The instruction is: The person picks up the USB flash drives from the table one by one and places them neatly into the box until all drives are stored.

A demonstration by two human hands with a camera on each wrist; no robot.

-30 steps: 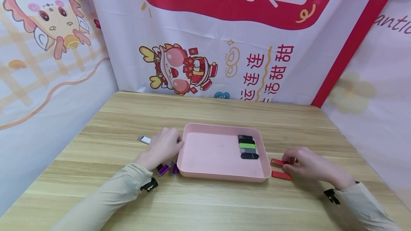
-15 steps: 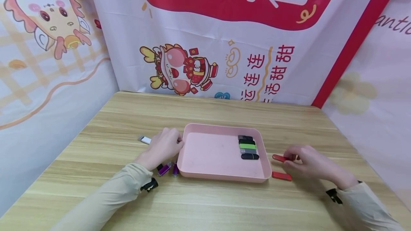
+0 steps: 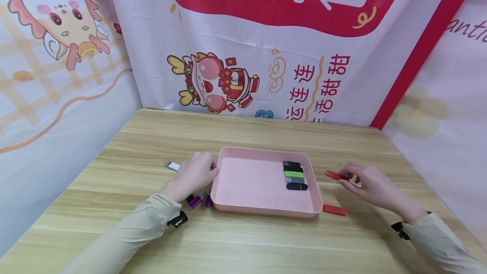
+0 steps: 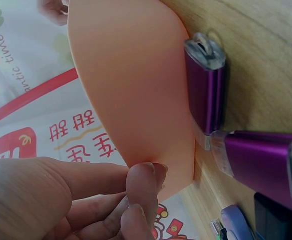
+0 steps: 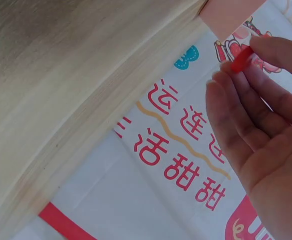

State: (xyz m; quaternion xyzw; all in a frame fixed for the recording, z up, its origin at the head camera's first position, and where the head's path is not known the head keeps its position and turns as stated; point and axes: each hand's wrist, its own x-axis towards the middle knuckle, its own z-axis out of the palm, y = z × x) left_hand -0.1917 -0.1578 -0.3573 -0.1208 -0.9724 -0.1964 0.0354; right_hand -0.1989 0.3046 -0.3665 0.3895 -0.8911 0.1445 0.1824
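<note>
In the head view my left hand [image 3: 195, 174] is at the left wall of the pink tray [image 3: 243, 209]; the left wrist view shows thumb and fingers pinching its rim. My right hand [image 3: 370, 187] holds a red USB stick [image 3: 335, 175] between thumb and fingertips, raised over the table right of the tray. A second red USB stick [image 3: 335, 209] lies on the table by the tray's right front corner. Inside the tray, along the right side, several USB sticks lie in a column, among them a green one [image 3: 294, 174] and a black one [image 3: 296, 186].
Left of the tray lie two purple USB sticks [image 4: 206, 92], close to its wall, and darker ones partly behind them. A white USB stick [image 3: 173, 165] lies beyond my left hand, partly covered by it. A printed cloth [image 3: 247, 33] hangs behind the table.
My right hand has lifted the red USB stick off the table, away from the other red one. The left hand has stayed at the tray.
</note>
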